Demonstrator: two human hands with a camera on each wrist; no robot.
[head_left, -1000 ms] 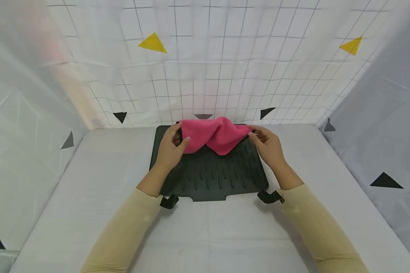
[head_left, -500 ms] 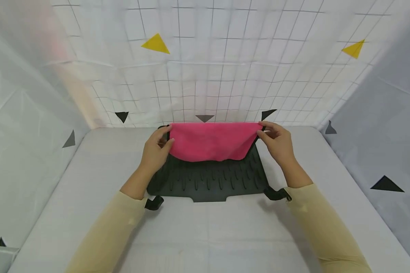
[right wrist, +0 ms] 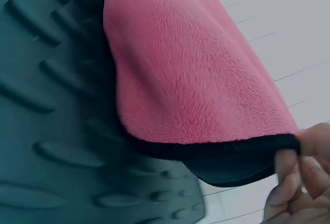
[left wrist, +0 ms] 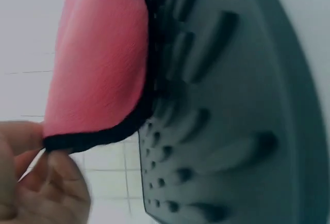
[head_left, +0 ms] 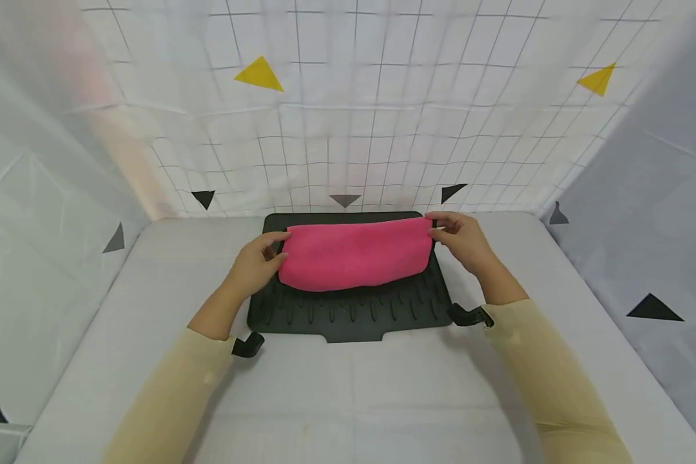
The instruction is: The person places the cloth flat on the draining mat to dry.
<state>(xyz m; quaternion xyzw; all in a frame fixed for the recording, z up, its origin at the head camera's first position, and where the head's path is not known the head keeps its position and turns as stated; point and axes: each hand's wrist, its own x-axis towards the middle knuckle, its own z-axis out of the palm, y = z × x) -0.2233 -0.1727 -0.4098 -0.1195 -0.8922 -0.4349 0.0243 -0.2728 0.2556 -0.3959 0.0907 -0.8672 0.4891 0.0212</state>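
Observation:
A pink plush cloth [head_left: 356,254] with black edging is stretched between the two hands above a dark ribbed mat [head_left: 354,316]. It looks folded over along its top edge. The left hand [head_left: 255,264] pinches its left end between thumb and fingers. At the other end, the right hand [head_left: 464,240] pinches the top right corner. In the left wrist view the black-edged corner of the cloth [left wrist: 103,69] sits between thumb and fingertips. The right wrist view shows two black-edged layers of the cloth [right wrist: 191,80] hanging apart below the pinching fingers.
The mat lies on a white-covered table [head_left: 348,399], its tab towards the person. Behind stands a white gridded sheet [head_left: 348,129] with yellow and black triangles. Plain white sheets [head_left: 632,225] close off the sides. A dark wrist device [head_left: 470,316] juts from each sleeve.
The hands first spread apart, pulling the bunched cloth out straight. Since then the cloth has come down and nearer the person over the mat, its left end lower.

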